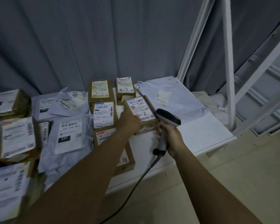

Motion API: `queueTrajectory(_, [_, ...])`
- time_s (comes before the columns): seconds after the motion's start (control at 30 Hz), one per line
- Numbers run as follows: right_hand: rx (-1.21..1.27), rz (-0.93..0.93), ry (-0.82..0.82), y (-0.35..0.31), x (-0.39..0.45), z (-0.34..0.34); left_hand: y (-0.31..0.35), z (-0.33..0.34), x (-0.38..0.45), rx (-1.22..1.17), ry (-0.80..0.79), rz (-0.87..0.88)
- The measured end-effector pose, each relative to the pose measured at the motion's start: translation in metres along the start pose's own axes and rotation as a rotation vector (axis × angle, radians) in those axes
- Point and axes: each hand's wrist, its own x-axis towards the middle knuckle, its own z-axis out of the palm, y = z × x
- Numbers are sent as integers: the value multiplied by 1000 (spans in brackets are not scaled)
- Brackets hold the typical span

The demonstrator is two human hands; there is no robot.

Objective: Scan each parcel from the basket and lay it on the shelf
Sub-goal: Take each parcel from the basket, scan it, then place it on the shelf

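A small cardboard parcel (142,110) with a white label marked "1-2" rests tilted on the white shelf (200,135). My left hand (128,121) holds its near left edge. My right hand (171,139) grips a grey and black barcode scanner (167,120), whose head is right beside the parcel's right side. The scanner's cable (136,186) trails down toward me. The basket is out of view.
Several labelled boxes and grey mailer bags (68,135) cover the shelf's left and middle. A large grey bag (173,97) lies at the back right. A white shelf post (229,62) rises at right, with pale floor (233,175) below.
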Motion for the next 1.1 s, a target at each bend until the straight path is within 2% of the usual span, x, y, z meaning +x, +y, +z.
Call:
queueTrajectory(0.17, [-17, 13, 8, 5, 7, 9, -12, -6, 3, 146, -145, 268])
queueTrajectory(0.2, [-20, 13, 15, 6, 5, 8, -13, -5, 7, 254, -149, 331])
queueTrajectory(0.27, [-36, 12, 17, 6, -1, 6, -19, -1, 16, 626, -184, 421])
queueTrajectory(0.33, [-58, 8, 11, 6, -10, 3, -25, 2, 21, 938, -193, 394])
queueTrajectory(0.4, [-82, -8, 7, 6, -21, 2, -27, -3, 20, 1014, -164, 302])
queueTrajectory(0.53, [-74, -51, -19, 1, -52, 7, -22, -28, -6, 680, -159, 290])
queueTrajectory(0.7, [-86, -61, -153, -2, -122, 36, -39, -90, -88, 121, -40, 279])
queueTrajectory(0.9, [-223, -105, -372, 9, -242, 101, -92, -199, -223, -87, 102, 96])
queueTrajectory(1.1, [-356, -184, -718, 31, -379, 184, -162, -322, -391, -265, 431, -16])
